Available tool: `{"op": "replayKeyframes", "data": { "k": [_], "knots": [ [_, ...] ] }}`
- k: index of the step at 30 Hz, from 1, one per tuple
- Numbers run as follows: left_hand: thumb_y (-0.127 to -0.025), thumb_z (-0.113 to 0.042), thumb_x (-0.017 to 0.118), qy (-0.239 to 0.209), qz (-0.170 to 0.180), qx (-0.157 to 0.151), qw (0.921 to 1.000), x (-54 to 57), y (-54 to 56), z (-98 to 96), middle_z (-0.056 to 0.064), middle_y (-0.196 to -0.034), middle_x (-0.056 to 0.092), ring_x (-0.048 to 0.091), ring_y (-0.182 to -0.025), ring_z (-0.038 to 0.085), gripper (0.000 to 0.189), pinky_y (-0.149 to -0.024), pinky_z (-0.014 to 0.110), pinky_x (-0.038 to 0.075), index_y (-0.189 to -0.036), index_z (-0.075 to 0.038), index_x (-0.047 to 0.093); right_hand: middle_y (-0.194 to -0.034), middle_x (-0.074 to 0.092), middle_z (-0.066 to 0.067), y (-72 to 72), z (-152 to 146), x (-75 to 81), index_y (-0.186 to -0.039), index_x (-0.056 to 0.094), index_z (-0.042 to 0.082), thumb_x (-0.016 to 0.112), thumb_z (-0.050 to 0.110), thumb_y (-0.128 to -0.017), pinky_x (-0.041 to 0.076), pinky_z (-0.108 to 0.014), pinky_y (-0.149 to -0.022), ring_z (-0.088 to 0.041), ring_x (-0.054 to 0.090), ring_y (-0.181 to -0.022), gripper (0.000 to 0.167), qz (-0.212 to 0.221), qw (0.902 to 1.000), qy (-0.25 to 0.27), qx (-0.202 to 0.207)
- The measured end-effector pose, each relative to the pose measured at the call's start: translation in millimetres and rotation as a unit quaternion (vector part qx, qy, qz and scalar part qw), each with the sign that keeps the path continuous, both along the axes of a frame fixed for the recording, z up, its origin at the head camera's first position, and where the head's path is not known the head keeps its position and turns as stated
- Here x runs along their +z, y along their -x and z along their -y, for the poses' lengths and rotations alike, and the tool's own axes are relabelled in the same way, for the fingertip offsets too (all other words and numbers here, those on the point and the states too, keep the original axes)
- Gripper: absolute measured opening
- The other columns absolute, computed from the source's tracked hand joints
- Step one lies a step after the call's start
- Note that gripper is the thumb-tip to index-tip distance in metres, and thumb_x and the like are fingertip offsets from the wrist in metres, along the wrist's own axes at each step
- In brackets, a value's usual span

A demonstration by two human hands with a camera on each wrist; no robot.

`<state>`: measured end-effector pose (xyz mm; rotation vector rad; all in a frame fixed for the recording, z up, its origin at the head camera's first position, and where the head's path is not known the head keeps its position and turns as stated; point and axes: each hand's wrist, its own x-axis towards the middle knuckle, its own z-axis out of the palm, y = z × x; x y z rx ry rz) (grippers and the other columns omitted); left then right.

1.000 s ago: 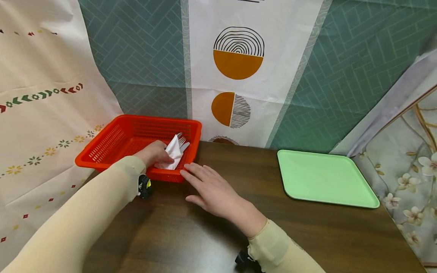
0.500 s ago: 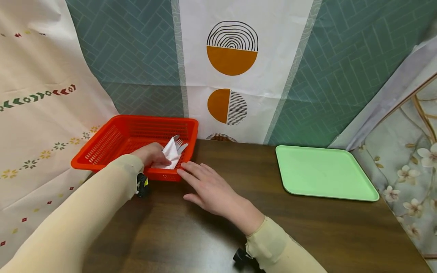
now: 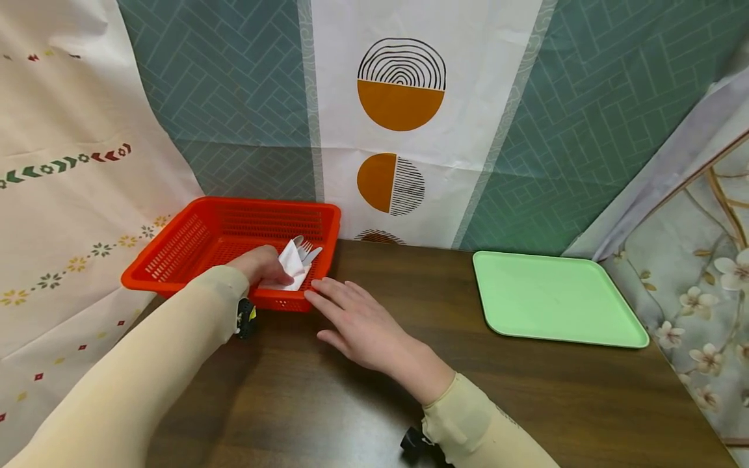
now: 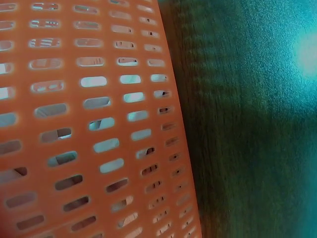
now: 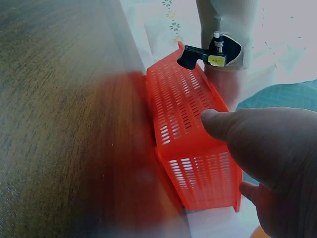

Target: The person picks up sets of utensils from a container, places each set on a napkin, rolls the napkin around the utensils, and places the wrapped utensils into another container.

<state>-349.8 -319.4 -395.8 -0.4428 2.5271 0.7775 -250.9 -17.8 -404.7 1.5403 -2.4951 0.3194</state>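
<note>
In the head view, my left hand (image 3: 266,263) is inside the red plastic basket (image 3: 281,300), at its right front part. It grips the lower part of a folded white napkin (image 3: 292,259), thumb across the front; the other fingertips are hidden. From the napkin's top stick the ends of a spoon (image 3: 298,240), a fork (image 3: 305,248) and a knife (image 3: 313,255). My right hand (image 3: 363,325) is open, its straight fingertips at the basket's right front corner. In the right wrist view, the thumb (image 5: 218,124) shows before the basket wall (image 5: 188,109). The left wrist view shows only slotted basket wall (image 4: 111,134) and table.
A light green tray (image 3: 556,299) lies on the right of the dark wooden table (image 3: 304,390). Patterned cloth (image 3: 398,195) hangs behind the table. More cloth hangs close at the left (image 3: 70,195), and a floral panel (image 3: 696,325) stands at the right.
The cutlery ends and the napkin's top have sunk slightly lower in the basket. My hands stay in nearly the same places, and the head view has shifted a little.
</note>
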Motion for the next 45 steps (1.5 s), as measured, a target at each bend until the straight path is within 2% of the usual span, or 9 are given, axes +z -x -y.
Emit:
{"op": "replayKeyframes", "data": {
  "k": [5, 7, 9, 12, 16, 19, 29, 36, 45],
  "knots": [
    [-0.086, -0.036, 0.095, 0.005, 0.002, 0.008, 1.0, -20.5, 16.1, 13.1, 0.022, -0.127, 0.063, 0.061, -0.11, 0.038, 0.081, -0.096, 0.047, 0.057, -0.145, 0.004, 0.056, -0.174, 0.041, -0.005, -0.5, -0.3, -0.1, -0.171, 0.043, 0.017, 0.075, 0.038, -0.106, 0.022, -0.044, -0.133, -0.022, 0.031, -0.164, 0.075, 0.0, 1.0, 0.001, -0.002],
    [-0.082, -0.039, 0.098, 0.01, 0.001, 0.013, 0.9999, -33.5, 27.4, 22.9, 0.019, -0.122, 0.064, 0.061, -0.106, 0.036, 0.081, -0.09, 0.045, 0.057, -0.142, 0.002, 0.06, -0.174, 0.041, -0.005, -0.6, -0.3, 0.0, -0.171, 0.043, 0.017, 0.075, 0.038, -0.106, 0.022, -0.044, -0.133, -0.022, 0.031, -0.164, 0.075, 0.001, 1.0, 0.002, 0.0],
    [-0.081, -0.04, 0.098, 0.027, -0.002, 0.005, 0.9996, -36.3, 30.5, 24.9, 0.017, -0.119, 0.066, 0.061, -0.102, 0.034, 0.079, -0.087, 0.044, 0.056, -0.138, 0.002, 0.063, -0.174, 0.041, -0.006, -0.6, -0.2, 0.2, -0.17, 0.043, 0.017, 0.075, 0.038, -0.106, 0.022, -0.044, -0.133, -0.022, 0.031, -0.164, 0.075, 0.002, 1.0, 0.004, 0.002],
    [-0.085, -0.037, 0.095, 0.024, 0.002, 0.0, 0.9997, -16.4, 14.7, 12.4, 0.019, -0.123, 0.066, 0.061, -0.106, 0.034, 0.076, -0.09, 0.043, 0.056, -0.14, 0.003, 0.062, -0.174, 0.042, -0.006, -0.8, -0.3, 0.6, -0.17, 0.043, 0.017, 0.075, 0.038, -0.106, 0.022, -0.045, -0.133, -0.022, 0.032, -0.164, 0.075, 0.002, 1.0, 0.005, 0.003],
    [-0.094, -0.03, 0.087, -0.009, 0.001, 0.006, 0.9999, 21.1, -19.6, -11.0, 0.024, -0.132, 0.061, 0.061, -0.113, 0.038, 0.072, -0.097, 0.044, 0.058, -0.147, 0.006, 0.054, -0.174, 0.041, -0.005, -0.9, -0.6, 1.2, -0.171, 0.043, 0.017, 0.075, 0.037, -0.106, 0.022, -0.044, -0.133, -0.022, 0.031, -0.164, 0.075, 0.002, 1.0, 0.004, 0.001],
    [-0.097, -0.029, 0.083, -0.024, -0.006, 0.011, 0.9996, 31.8, -31.4, -17.0, 0.024, -0.131, 0.06, 0.061, -0.112, 0.037, 0.069, -0.095, 0.042, 0.06, -0.148, 0.006, 0.052, -0.175, 0.041, -0.005, -1.0, -0.6, 1.2, -0.171, 0.043, 0.017, 0.075, 0.036, -0.106, 0.022, -0.044, -0.133, -0.022, 0.031, -0.164, 0.075, -0.002, 1.0, 0.0, -0.001],
    [-0.098, -0.033, 0.082, -0.001, 0.0, 0.009, 1.0, 37.1, -34.0, -19.2, 0.018, -0.119, 0.064, 0.063, -0.103, 0.031, 0.066, -0.088, 0.035, 0.059, -0.147, 0.004, 0.056, -0.175, 0.041, -0.006, -1.2, -0.3, 0.9, -0.17, 0.043, 0.017, 0.075, 0.035, -0.106, 0.024, -0.046, -0.133, -0.022, 0.03, -0.165, 0.074, -0.004, 1.0, 0.001, 0.0],
    [-0.1, -0.04, 0.079, 0.012, 0.004, -0.013, 0.9998, 41.0, -35.8, -15.3, 0.013, -0.103, 0.064, 0.061, -0.1, 0.029, 0.061, -0.09, 0.037, 0.054, -0.139, 0.003, 0.062, -0.175, 0.04, -0.005, -1.9, -0.4, 1.2, -0.171, 0.043, 0.017, 0.076, 0.035, -0.106, 0.023, -0.046, -0.133, -0.022, 0.029, -0.165, 0.075, 0.001, 1.0, 0.005, 0.003],
    [-0.101, -0.042, 0.077, 0.007, -0.004, -0.009, 0.9999, 45.3, -40.3, -14.2, 0.011, -0.092, 0.066, 0.061, -0.088, 0.027, 0.048, -0.084, 0.034, 0.056, -0.126, -0.001, 0.07, -0.175, 0.04, -0.005, -2.0, -0.9, 0.9, -0.171, 0.042, 0.017, 0.076, 0.034, -0.106, 0.022, -0.046, -0.133, -0.022, 0.029, -0.165, 0.075, 0.003, 1.0, 0.007, 0.001]
  ]
}}
